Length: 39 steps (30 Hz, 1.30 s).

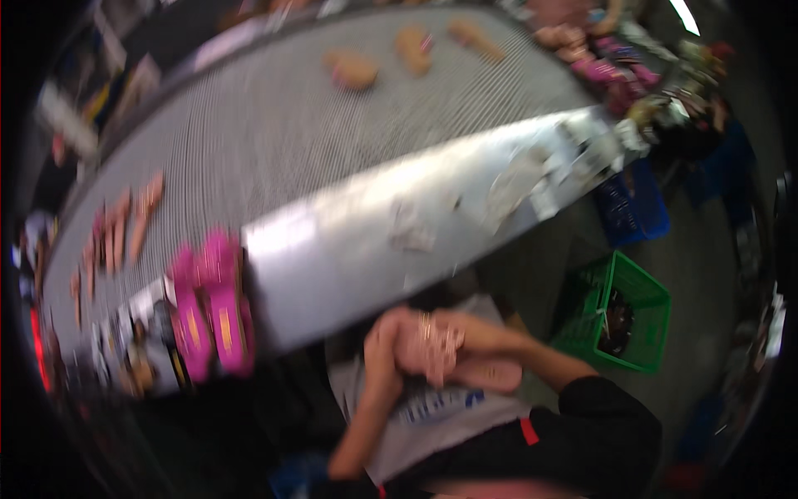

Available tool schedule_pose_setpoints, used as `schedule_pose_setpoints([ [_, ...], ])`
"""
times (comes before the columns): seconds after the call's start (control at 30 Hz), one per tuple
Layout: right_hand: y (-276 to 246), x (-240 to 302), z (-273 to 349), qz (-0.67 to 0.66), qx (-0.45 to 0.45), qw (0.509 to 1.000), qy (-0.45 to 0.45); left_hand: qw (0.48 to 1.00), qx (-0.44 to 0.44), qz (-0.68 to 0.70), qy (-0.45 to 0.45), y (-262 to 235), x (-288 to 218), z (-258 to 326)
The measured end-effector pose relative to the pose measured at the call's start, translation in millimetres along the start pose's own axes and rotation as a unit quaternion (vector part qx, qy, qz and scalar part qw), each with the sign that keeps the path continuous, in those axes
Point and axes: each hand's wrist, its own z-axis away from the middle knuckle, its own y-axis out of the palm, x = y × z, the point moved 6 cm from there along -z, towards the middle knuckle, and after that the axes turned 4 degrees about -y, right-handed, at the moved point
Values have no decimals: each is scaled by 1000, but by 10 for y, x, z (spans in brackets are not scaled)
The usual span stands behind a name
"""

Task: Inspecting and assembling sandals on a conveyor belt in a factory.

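A light pink sandal [492, 376] with an ornamented strap is held over my lap, in front of the metal ledge. My left hand [381, 345] is closed around its left end, beside the strap. My right hand [470, 333] grips it from the right, just above the insole. Blur hides the exact finger placement and the strap's details. A pale cloth with blue print [428, 409] lies across my lap beneath the sandal.
Magenta sandals [230, 333] stand at the left on the metal ledge [307, 283]. Behind it, a ridged grey conveyor belt [274, 141] carries tan sandals [353, 71]. A green crate [657, 328] and a blue crate [652, 208] stand at right. Crumpled paper [515, 183] lies on the ledge.
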Motion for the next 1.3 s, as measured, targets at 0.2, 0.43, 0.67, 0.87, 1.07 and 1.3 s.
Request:
schedule_pose_setpoints([
  [0.2, -156, -7, -8, -208, -47, 973, 91, 1000, 13, 10, 4, 93, 123, -301],
  [0.43, -120, -5, -11, -201, -14, 975, 93, 998, 28, 44, -39, 119, 156, -233],
  [0.67, -149, -34, 7, -258, -45, 957, 121, 998, 1, 35, -51, 140, 197, -331],
  [0.87, -90, 71, -9, -311, -75, 935, 152, 997, -25, 48, -60, 163, 143, -369],
  [1.07, -121, 180, -25, -305, -84, 932, 176, 991, -50, 82, -93, 242, 60, -349],
  [1.3, -114, 62, -38, -304, -77, 939, 145, 997, -39, 48, -46, 194, 138, -335],
])
